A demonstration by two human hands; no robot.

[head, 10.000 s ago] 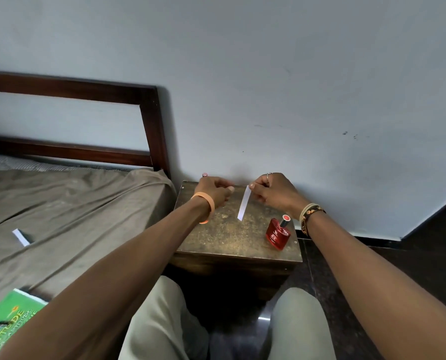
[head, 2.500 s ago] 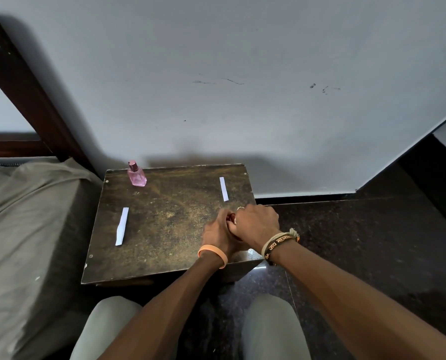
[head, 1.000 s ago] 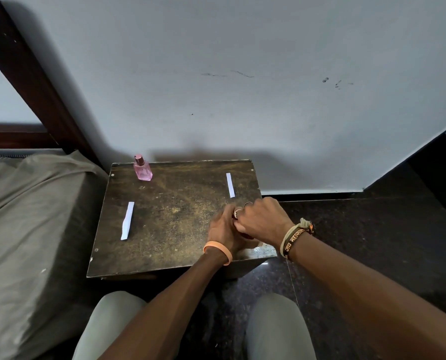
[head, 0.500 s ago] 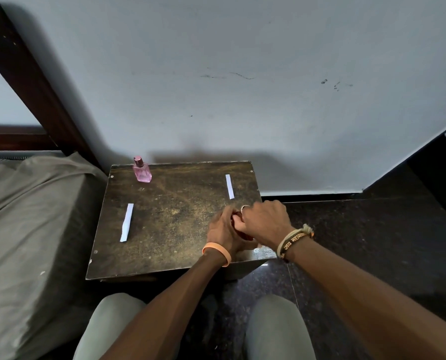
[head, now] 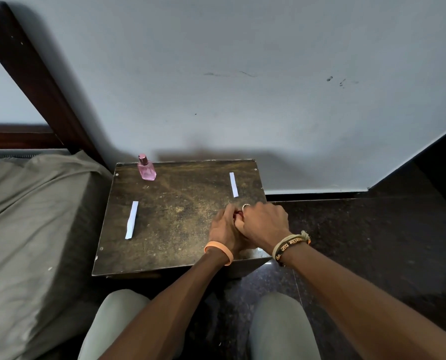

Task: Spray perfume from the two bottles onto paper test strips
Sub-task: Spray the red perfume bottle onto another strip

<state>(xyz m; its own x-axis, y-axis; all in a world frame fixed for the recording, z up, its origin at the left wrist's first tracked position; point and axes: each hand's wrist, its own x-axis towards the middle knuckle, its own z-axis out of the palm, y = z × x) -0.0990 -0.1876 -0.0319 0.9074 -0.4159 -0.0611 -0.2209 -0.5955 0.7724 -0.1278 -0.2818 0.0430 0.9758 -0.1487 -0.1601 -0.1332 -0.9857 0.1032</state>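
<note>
Left hand (head: 225, 231) and right hand (head: 264, 224) clasped at front right of scuffed dark counter (head: 180, 216), fingers curled round red bottle (head: 238, 213), mostly hidden, square pink glass bottle (head: 146, 168) upright back-left, flat white paper strip (head: 131, 220) left, second paper strip (head: 233, 184) back-right

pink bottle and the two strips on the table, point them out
pink bottle (head: 147, 170), head view, glass body
left strip (head: 131, 220), head view, its middle
right strip (head: 233, 185), head view, its middle

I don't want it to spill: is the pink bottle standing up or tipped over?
Standing up. The pink bottle sits on its base, cap pointing up.
</note>
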